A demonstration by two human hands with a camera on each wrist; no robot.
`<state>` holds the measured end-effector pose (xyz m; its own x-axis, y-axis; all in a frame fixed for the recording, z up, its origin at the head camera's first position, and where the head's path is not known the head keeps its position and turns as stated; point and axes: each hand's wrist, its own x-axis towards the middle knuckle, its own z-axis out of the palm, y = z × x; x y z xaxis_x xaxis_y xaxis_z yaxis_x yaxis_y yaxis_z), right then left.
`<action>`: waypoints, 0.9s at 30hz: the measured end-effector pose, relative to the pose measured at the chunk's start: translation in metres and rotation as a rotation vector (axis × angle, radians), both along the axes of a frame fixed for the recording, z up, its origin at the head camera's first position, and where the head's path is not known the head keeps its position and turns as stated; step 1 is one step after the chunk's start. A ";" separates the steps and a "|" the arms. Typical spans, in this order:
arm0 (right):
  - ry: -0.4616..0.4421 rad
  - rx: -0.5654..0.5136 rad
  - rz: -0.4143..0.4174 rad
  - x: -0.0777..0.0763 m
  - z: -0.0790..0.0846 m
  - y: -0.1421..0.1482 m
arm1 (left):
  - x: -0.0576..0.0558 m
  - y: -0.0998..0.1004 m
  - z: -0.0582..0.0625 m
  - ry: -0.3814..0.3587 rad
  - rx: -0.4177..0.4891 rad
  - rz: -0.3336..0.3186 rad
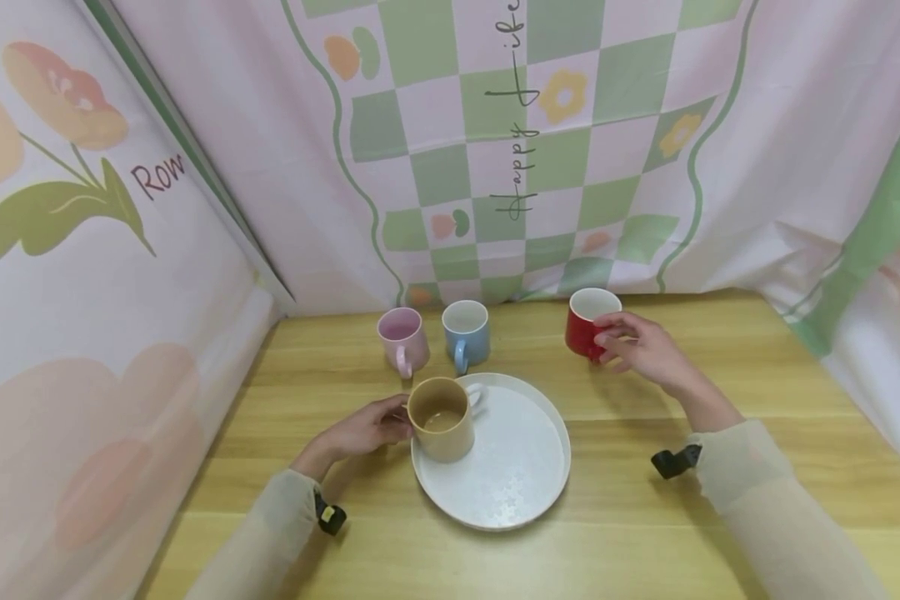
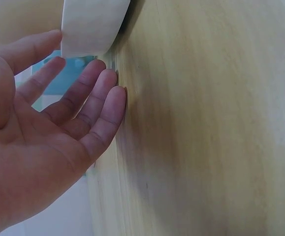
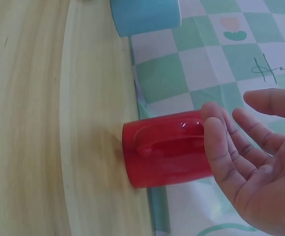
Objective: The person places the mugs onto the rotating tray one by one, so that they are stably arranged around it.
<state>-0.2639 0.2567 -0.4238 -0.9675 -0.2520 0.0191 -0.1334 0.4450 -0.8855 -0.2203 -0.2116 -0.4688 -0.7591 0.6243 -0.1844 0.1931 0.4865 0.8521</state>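
A tan mug (image 1: 442, 429) stands at the left part of a round white tray (image 1: 517, 475), a pale handle showing on its right side. At its left is my left hand (image 1: 375, 423), fingers spread and slightly bent. The left wrist view has that hand (image 2: 58, 113) palm visible, thumb tip right at the mug and tray edge. Farther right, a red mug (image 1: 583, 329) stands upright on the table. My right hand (image 1: 641, 346) is beside it with loosely bent fingers; in the right wrist view these overlap the mug's rim near its handle (image 3: 157, 137), and the palm holds nothing.
A pink mug (image 1: 403, 337) and a blue mug (image 1: 467, 333) stand behind the tray on the wooden table (image 1: 330, 550). A patterned cloth (image 1: 435, 175) hangs along the table's back edge, and another printed cloth (image 1: 60, 300) hangs at the left.
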 end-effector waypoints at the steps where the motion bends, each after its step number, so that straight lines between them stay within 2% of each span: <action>1: -0.002 0.004 -0.006 -0.001 -0.001 0.001 | 0.000 0.000 0.000 0.000 -0.001 0.001; 16: -0.029 0.044 -0.105 -0.007 -0.015 0.011 | 0.002 0.001 0.003 -0.014 0.031 -0.014; 27: -0.058 0.054 -0.137 -0.010 -0.024 0.008 | 0.001 0.000 0.001 -0.025 0.023 -0.010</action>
